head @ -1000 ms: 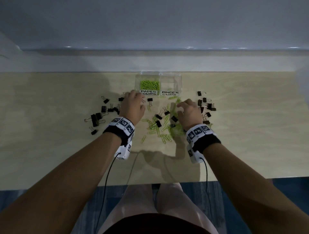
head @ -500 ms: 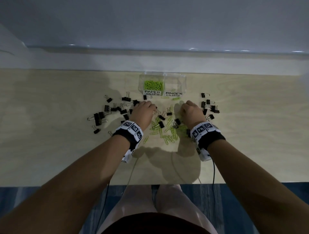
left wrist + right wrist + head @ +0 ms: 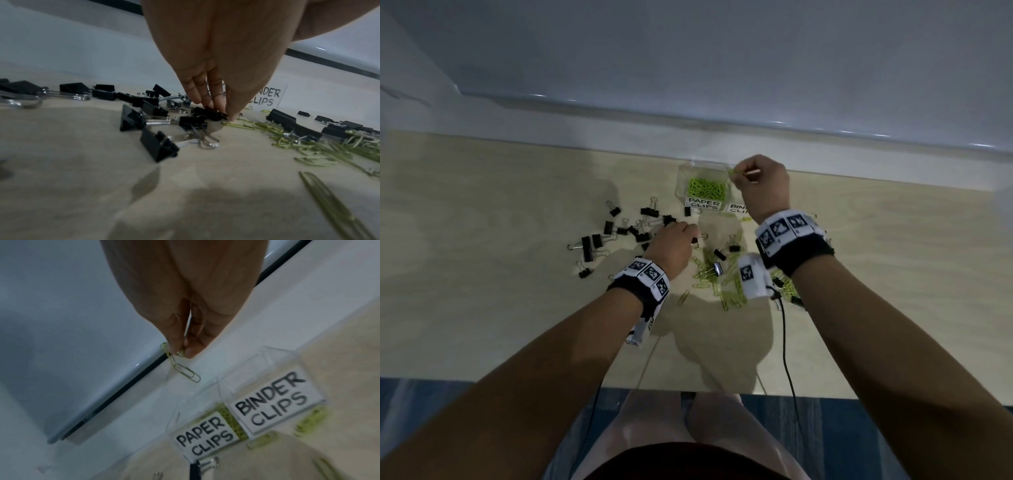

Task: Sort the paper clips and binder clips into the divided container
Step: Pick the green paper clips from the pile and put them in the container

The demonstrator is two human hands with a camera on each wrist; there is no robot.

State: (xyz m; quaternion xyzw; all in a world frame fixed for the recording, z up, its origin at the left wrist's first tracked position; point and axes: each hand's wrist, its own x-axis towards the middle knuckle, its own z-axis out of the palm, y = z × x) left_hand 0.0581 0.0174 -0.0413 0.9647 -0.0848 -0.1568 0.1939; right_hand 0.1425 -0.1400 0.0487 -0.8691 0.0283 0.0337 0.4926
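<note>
From the head camera I see my right hand raised over the clear divided container, pinching green paper clips above the compartment labelled PAPER CLIPS, which already holds a green heap; the BINDER CLIPS side is mostly hidden behind my wrist. My left hand is down on the wooden table among scattered black binder clips, with loose green clips lying between my wrists. In the left wrist view my fingertips close on one small black binder clip by its folded body — stiff, springy steel, light, best taken across the body and not by the wire handles, I judge. Other binder clips crowd just beside it and could snag. The right wrist view shows thumb and finger pinching a short chain of linked paper clips that dangles over the container's rim — thin, slippery wire, nearly weightless, liable to hook on neighbours, so they may drop in a bunch or catch the divider.
</note>
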